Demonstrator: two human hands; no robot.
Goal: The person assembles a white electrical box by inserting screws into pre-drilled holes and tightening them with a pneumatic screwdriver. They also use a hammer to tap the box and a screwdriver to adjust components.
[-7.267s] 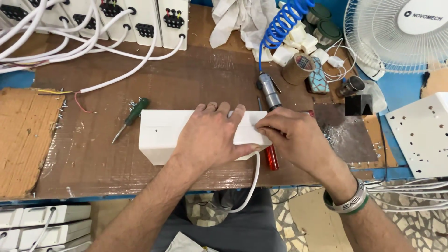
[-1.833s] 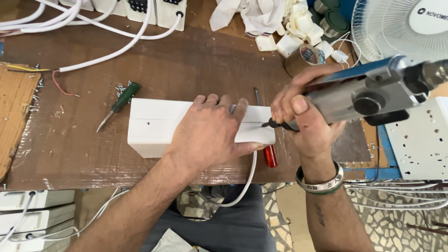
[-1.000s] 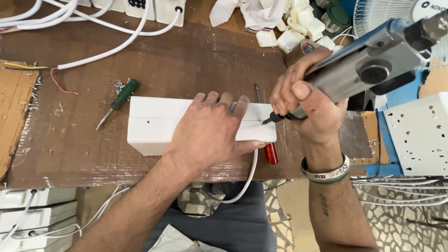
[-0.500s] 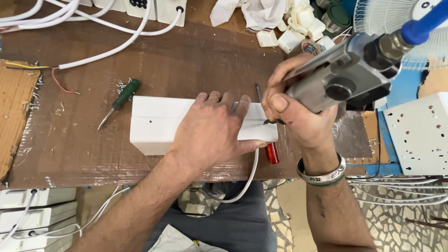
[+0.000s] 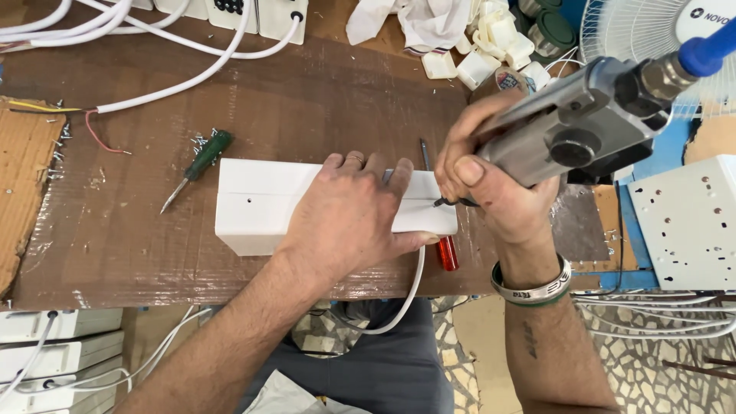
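A long white plastic box (image 5: 257, 201) lies on the brown worktop, with a white cable (image 5: 405, 300) hanging from its near right corner. My left hand (image 5: 349, 216) presses flat on the box's right half. My right hand (image 5: 491, 184) grips a grey air-powered screwdriver (image 5: 583, 134) fed by a blue hose (image 5: 705, 52). The tool's dark bit touches the box's right end. A red-handled screwdriver (image 5: 447, 251) lies partly under the box's right end.
A green-handled screwdriver (image 5: 198, 166) and loose screws lie left of the box. White cables (image 5: 176, 42) and socket boxes sit at the back, white plastic parts (image 5: 491, 42) and a fan (image 5: 636, 31) at the back right. A white drilled panel (image 5: 690, 218) sits right.
My right hand picked up the air screwdriver from the table, swung it around and brought its bit down onto the box's right end. My left hand stayed pressed on the box.
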